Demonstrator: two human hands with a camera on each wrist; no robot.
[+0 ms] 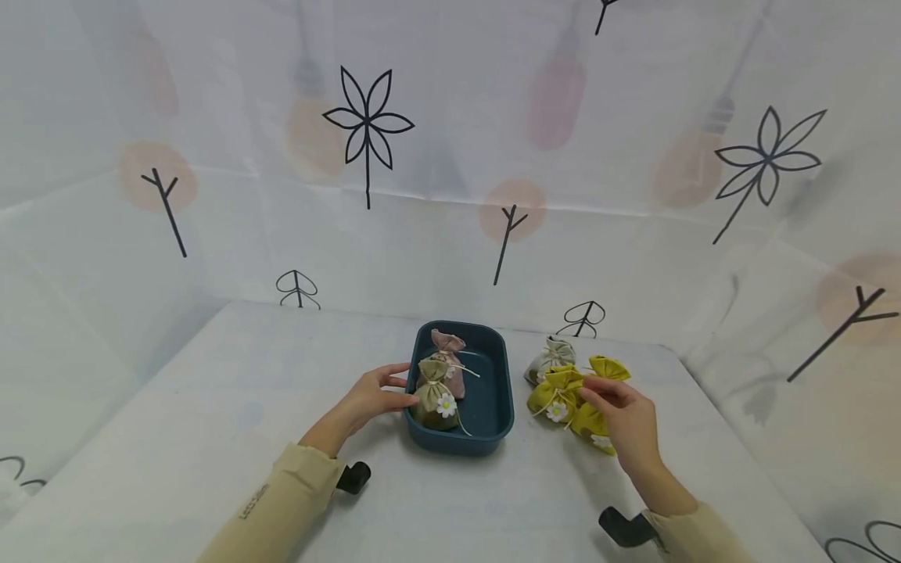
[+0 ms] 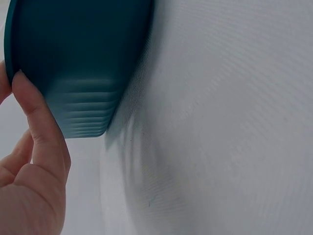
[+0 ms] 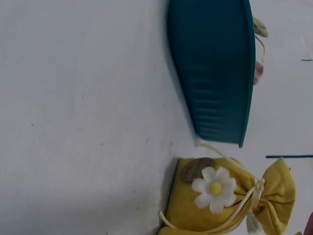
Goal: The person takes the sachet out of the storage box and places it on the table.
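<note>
At the left side of a dark teal rectangular box, my left hand pinches the rim; in the left wrist view one finger lies against the outer wall. Inside the box are a green drawstring pouch with a white flower and a pink pouch behind it. My right hand pinches a yellow pouch near its gathered neck, covering part of it. Against it stands another yellow pouch with a white flower and a brown tag.
A pale grey pouch stands behind the yellow ones, right of the box. White cloth covers the table. A cloth wall with drawn flowers rises along the back and sides. Black wrist mounts stick out near both cuffs.
</note>
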